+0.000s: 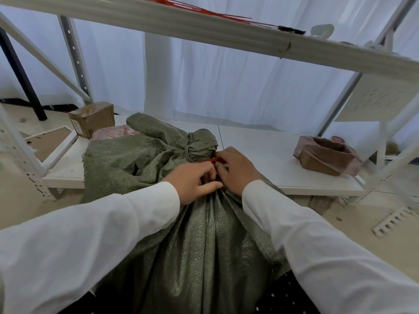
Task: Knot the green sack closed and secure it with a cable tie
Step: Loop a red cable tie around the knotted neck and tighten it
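Observation:
The green woven sack [204, 241] stands in front of me, its mouth gathered into a knot [200, 145] at the top. A red cable tie [214, 160] runs around the neck just below the knot. My left hand [192, 180] and my right hand [235, 169] meet at the neck, fingers pinched on the tie. Most of the tie is hidden under my fingers.
A white metal shelf [283, 159] lies behind the sack, with a brown box [93, 118] at left and a box in pink plastic [326, 155] at right. More red cable ties [204, 10] lie on the upper shelf board. A white plastic comb-like strip [394, 220] lies on the floor.

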